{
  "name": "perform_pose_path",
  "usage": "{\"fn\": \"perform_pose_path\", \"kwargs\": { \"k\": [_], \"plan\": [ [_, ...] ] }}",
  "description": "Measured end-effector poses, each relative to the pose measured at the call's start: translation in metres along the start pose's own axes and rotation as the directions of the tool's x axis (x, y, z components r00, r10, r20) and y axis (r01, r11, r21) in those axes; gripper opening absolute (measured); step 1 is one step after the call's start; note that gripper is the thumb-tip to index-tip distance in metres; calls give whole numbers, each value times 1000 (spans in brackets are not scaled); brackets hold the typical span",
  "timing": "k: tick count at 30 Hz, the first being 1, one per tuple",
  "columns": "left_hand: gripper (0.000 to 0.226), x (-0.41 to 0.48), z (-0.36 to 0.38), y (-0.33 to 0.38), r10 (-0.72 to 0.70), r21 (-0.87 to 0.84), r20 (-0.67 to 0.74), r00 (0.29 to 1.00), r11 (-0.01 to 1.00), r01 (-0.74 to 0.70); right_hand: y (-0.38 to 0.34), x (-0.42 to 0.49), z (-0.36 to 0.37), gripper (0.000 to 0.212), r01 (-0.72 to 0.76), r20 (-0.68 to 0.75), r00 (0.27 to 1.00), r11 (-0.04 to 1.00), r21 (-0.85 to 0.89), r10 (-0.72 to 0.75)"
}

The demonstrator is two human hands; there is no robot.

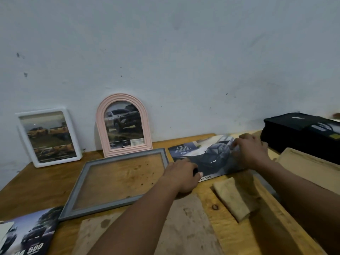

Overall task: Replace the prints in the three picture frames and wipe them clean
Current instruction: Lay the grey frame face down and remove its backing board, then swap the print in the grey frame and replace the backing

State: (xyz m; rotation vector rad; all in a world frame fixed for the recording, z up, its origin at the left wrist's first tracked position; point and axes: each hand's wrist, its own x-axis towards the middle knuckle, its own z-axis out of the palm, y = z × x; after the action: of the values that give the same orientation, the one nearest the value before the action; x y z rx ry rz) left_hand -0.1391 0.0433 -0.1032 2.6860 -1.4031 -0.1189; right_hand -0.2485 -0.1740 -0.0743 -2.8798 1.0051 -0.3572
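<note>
The car print (206,153) lies on the desk (36,181) beside the grey frame (101,207); the right hand (252,150) pinches its right edge, while the left hand (181,175) rests on its near corner, likely steadying it, grip unclear.

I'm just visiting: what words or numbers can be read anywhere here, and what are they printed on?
"500": on the loose print at lower left; characters before it unclear.
"LE CAR": bottom strip of the car print; its start is hidden by the left hand.
Too small or blurred: text block on the car print, caption on the print in the pink arched frame, label on the black case.
</note>
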Motion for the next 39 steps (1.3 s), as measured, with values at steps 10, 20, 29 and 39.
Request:
{"fn": "perform_pose_path", "kwargs": {
  "k": [10, 20, 29, 39],
  "plan": [
    [40, 3, -3, -1, -56, 160, -60, 997, 985, 65, -31, -30, 26, 20, 101, 192, 972, 978, 181, -136],
    [42, -15, -14, -2, -93, 92, -135, 987, 990, 106, -41, -36, 14, 27, 133, 177, 972, 981, 138, -157],
    [46, -107, -73, -86, -247, 78, -289, 925, 957, 280, -172, -44, -22, 29, 351, 161, 896, 883, 313, -413],
    [46, -311, -59, -229, -660, -164, -312, 683, 746, 646, -396, -173, 5, 49, 684, 195, 618, 643, 344, -762]
  ]
}}
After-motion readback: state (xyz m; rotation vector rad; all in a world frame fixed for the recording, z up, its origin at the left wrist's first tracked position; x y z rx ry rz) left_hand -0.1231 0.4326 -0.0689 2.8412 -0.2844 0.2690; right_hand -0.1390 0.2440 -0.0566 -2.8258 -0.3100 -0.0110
